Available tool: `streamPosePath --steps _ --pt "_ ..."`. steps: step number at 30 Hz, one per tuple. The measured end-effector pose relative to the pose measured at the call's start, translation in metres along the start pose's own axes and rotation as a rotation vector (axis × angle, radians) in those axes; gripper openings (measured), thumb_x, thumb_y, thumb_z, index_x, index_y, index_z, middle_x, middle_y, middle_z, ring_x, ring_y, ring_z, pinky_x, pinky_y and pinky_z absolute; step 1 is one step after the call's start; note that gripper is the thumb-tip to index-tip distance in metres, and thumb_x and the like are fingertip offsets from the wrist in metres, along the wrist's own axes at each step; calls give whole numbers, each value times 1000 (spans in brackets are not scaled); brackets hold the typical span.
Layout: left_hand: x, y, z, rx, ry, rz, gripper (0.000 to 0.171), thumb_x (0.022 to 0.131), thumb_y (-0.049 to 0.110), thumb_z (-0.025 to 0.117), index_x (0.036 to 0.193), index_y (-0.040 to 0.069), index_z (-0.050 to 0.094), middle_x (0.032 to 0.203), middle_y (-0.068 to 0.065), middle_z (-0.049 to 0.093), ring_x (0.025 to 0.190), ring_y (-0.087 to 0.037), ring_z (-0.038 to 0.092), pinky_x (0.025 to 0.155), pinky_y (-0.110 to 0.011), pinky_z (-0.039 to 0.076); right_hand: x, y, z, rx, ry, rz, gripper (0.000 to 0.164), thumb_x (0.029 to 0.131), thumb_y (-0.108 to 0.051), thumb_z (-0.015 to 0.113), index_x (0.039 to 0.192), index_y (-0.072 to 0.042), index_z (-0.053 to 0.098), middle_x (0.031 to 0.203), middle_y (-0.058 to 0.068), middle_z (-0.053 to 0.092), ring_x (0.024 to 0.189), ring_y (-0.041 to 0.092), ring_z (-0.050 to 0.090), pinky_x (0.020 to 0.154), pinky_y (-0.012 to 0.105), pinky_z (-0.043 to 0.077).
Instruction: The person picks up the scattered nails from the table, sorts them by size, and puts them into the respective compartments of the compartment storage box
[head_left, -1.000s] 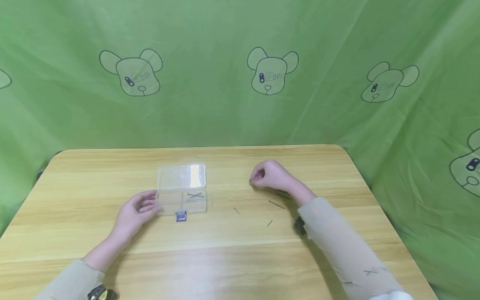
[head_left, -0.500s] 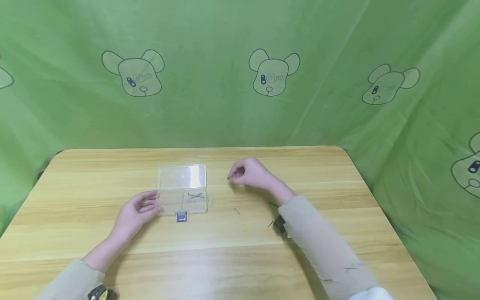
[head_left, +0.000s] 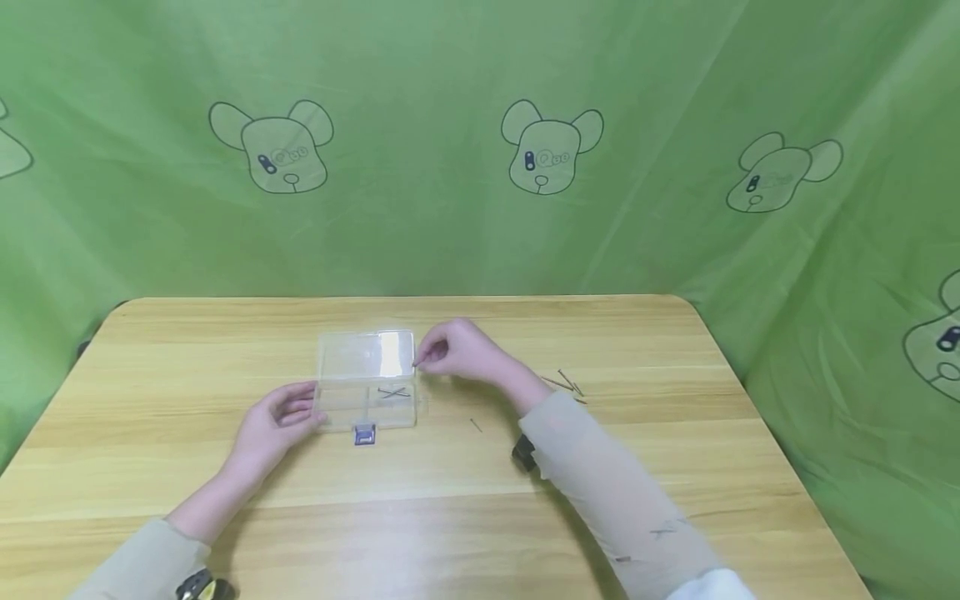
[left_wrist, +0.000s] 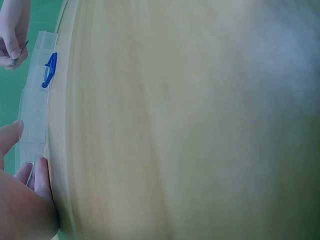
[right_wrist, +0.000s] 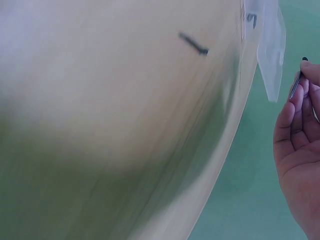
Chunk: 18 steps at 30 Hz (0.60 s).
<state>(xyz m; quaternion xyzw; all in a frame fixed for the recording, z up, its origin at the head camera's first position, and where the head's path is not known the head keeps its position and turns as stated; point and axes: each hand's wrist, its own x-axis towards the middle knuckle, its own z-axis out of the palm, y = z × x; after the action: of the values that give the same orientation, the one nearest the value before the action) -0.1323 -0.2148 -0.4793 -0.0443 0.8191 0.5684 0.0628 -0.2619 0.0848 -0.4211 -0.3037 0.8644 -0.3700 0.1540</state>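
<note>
A clear plastic compartment box [head_left: 341,403] stands on the table with its lid [head_left: 348,357] raised at the back and a blue latch [head_left: 364,434] at the front. My left hand [head_left: 279,421] grips the box's left end, the thumb on one side and fingers on the other. Two crossed nails [head_left: 393,392] lie in the right-hand compartment. By the lid's right edge, my right hand [head_left: 459,350] pinches a thin dark nail [right_wrist: 296,85] between thumb and fingers, above the table and apart from the box.
A short nail [head_left: 476,425] lies on the wooden table [head_left: 420,533] right of the box. Several longer nails [head_left: 567,383] lie farther right, beyond my right wrist. A green cloth [head_left: 420,233] with printed bear heads hangs behind the table.
My right hand has moved left with the nail, from the loose nails to the box's lid. The longer nails at the right have come into sight. My left hand has stayed on the box.
</note>
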Motion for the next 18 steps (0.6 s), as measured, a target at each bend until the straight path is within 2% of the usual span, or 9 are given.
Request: streamPosePath --steps 12,18 --pt "-1 2 1 -5 5 2 66 99 11 75 154 -7 44 149 -33 57 134 -46 60 92 -1 51 12 -15 22 -5 -62 -63 8 92 -5 80 100 -5 81 97 9 80 83 8 67 79 15 60" --pt "0 2 1 -1 10 6 66 98 11 75 153 -8 45 148 -33 58 132 -44 62 92 -2 52 16 -21 30 -12 -86 -63 8 91 -6 81 99 -6 82 97 8 80 82 7 66 77 14 58"
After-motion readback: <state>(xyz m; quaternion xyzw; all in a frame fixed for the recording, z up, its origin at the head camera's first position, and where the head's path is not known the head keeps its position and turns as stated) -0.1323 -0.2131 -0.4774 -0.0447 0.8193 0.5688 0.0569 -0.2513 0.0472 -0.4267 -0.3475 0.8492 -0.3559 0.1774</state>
